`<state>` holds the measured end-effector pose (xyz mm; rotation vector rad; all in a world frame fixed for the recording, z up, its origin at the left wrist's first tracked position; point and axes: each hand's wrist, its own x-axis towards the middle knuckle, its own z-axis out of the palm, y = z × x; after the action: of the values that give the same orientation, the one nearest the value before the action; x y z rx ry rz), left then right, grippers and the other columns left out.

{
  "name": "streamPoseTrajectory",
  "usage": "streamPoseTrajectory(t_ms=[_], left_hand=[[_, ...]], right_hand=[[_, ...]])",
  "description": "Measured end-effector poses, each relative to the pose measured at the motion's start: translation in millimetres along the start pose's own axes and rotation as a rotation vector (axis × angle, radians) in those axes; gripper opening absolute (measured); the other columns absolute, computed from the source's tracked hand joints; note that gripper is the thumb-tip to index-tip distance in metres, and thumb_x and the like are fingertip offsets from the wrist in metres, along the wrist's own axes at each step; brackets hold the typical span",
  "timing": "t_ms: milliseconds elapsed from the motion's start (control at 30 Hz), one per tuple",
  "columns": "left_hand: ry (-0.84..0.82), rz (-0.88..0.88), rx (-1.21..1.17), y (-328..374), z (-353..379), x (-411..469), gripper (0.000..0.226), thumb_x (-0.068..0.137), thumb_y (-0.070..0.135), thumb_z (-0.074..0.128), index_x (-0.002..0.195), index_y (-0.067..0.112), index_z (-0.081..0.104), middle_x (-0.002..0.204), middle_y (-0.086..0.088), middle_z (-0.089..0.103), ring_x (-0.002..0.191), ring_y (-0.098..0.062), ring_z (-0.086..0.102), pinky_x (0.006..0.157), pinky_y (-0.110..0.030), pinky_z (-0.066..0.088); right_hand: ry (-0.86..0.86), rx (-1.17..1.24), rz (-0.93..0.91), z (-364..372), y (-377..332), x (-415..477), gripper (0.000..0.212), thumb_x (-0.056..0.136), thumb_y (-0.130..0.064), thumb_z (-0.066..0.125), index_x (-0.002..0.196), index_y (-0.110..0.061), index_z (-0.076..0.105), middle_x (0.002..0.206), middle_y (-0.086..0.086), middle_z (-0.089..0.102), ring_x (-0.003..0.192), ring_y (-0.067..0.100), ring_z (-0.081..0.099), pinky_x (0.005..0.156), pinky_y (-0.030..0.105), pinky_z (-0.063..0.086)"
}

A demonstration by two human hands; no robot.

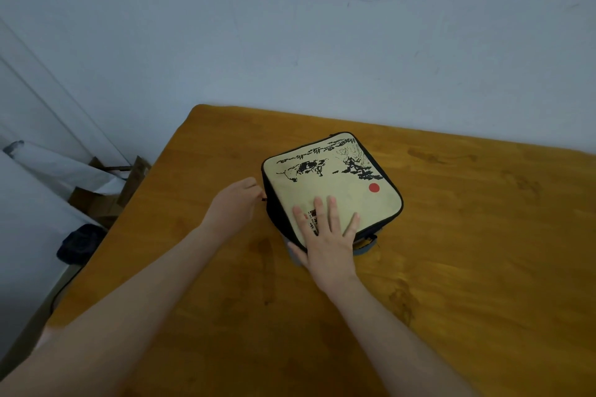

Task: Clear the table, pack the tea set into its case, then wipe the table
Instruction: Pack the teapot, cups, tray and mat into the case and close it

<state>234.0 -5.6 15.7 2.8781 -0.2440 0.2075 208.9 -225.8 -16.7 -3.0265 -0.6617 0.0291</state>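
Note:
The tea set case (342,177) lies flat on the wooden table (467,235). It is square with black sides and a cream lid printed with ink drawings and a red dot. Its lid is down. My right hand (325,235) rests flat on the lid's near corner, fingers spread. My left hand (237,203) is at the case's left side, fingertips pinched on a small zipper pull at the black edge. A grey-blue cloth (366,248) peeks out from under the case's near edge.
The table's far edge runs along a pale blue wall. Left of the table, on the floor, stand cardboard boxes (106,196) and a dark bundle (80,242). A white cover (29,203) drapes something at the far left.

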Motion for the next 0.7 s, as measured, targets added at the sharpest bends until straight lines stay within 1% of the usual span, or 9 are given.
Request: streamPoseTrajectory(t_ms=[100, 167, 200, 300, 367, 433, 533, 600, 700], left_hand=[[-0.015, 0.03, -0.026, 14.2, 2.1, -13.0, 0.012, 0.088, 0.002, 0.061, 0.092, 0.009, 0.069, 0.091, -0.003, 0.059, 0.076, -0.021, 0.06, 0.06, -0.023, 0.042], [-0.02, 0.011, -0.045, 21.4, 4.3, -21.4, 0.014, 0.09, 0.003, 0.058, 0.096, 0.009, 0.069, 0.093, -0.003, 0.059, 0.079, -0.02, 0.059, 0.063, -0.023, 0.042], [-0.014, -0.007, -0.055, 24.4, 5.1, -24.9, 0.015, 0.091, 0.004, 0.056, 0.098, 0.009, 0.069, 0.094, -0.003, 0.059, 0.08, -0.02, 0.059, 0.064, -0.023, 0.042], [0.0, -0.076, -0.083, 32.5, 5.0, -30.6, 0.018, 0.096, 0.008, 0.051, 0.101, 0.008, 0.068, 0.097, -0.004, 0.058, 0.083, -0.021, 0.058, 0.065, -0.024, 0.04], [0.0, -0.119, -0.105, 36.8, 4.7, -34.1, 0.02, 0.098, 0.011, 0.047, 0.102, 0.009, 0.067, 0.099, -0.003, 0.057, 0.085, -0.02, 0.058, 0.067, -0.028, 0.045], [0.02, -0.164, -0.137, 38.9, 5.8, -37.6, 0.021, 0.098, 0.012, 0.047, 0.103, 0.01, 0.067, 0.097, -0.002, 0.057, 0.084, -0.018, 0.057, 0.069, -0.031, 0.049], [0.045, -0.198, -0.176, 45.7, 7.9, -41.3, 0.02, 0.097, 0.011, 0.049, 0.103, 0.01, 0.068, 0.096, -0.001, 0.058, 0.085, -0.017, 0.057, 0.072, -0.029, 0.049], [0.03, -0.176, -0.185, 53.5, 9.4, -44.6, 0.02, 0.096, 0.01, 0.05, 0.104, 0.01, 0.068, 0.097, -0.001, 0.059, 0.087, -0.017, 0.058, 0.073, -0.028, 0.048], [0.03, -0.161, -0.191, 63.3, 12.0, -55.0, 0.019, 0.096, 0.009, 0.051, 0.103, 0.011, 0.069, 0.098, -0.001, 0.059, 0.086, -0.017, 0.059, 0.072, -0.027, 0.049]], right_hand=[[0.028, 0.021, 0.012, 1.1, -0.9, 0.0, 0.074, 0.09, -0.063, 0.042, 0.151, -0.022, 0.03, 0.158, 0.019, 0.025, 0.147, 0.039, 0.015, 0.103, 0.077, 0.019], [0.027, 0.058, 0.023, -0.2, -0.6, 0.4, 0.08, 0.088, -0.065, 0.046, 0.151, -0.02, 0.029, 0.159, 0.018, 0.021, 0.148, 0.038, 0.011, 0.106, 0.075, 0.016], [0.023, 0.084, 0.013, -2.4, 0.2, 0.1, 0.082, 0.087, -0.066, 0.046, 0.152, -0.02, 0.027, 0.16, 0.016, 0.017, 0.149, 0.036, 0.007, 0.108, 0.073, 0.011], [-0.038, 0.155, -0.093, -13.8, 13.2, -2.6, 0.091, 0.085, -0.068, 0.049, 0.156, -0.027, 0.01, 0.164, 0.008, -0.003, 0.149, 0.028, -0.013, 0.113, 0.065, -0.006], [-0.094, 0.101, -0.158, -25.6, 32.5, -6.8, 0.091, 0.085, -0.068, 0.05, 0.155, -0.033, 0.004, 0.163, 0.004, -0.01, 0.148, 0.026, -0.018, 0.116, 0.064, -0.004], [-0.129, 0.014, -0.165, -32.1, 54.7, -11.7, 0.081, 0.089, -0.065, 0.046, 0.154, -0.038, 0.006, 0.163, 0.004, -0.01, 0.149, 0.029, -0.014, 0.117, 0.062, -0.001], [-0.191, -0.062, -0.125, -34.7, 70.2, -16.1, 0.065, 0.097, -0.057, 0.032, 0.153, -0.043, 0.003, 0.164, 0.006, -0.002, 0.149, 0.035, -0.002, 0.119, 0.057, 0.002], [-0.229, -0.095, -0.109, -35.9, 67.5, -14.4, 0.06, 0.1, -0.054, 0.028, 0.153, -0.043, 0.002, 0.164, 0.008, 0.001, 0.149, 0.038, 0.001, 0.12, 0.056, 0.006], [-0.258, -0.106, -0.094, -39.3, 61.9, -10.9, 0.058, 0.102, -0.049, 0.028, 0.153, -0.043, 0.001, 0.164, 0.009, 0.002, 0.148, 0.039, 0.003, 0.119, 0.057, 0.01]])
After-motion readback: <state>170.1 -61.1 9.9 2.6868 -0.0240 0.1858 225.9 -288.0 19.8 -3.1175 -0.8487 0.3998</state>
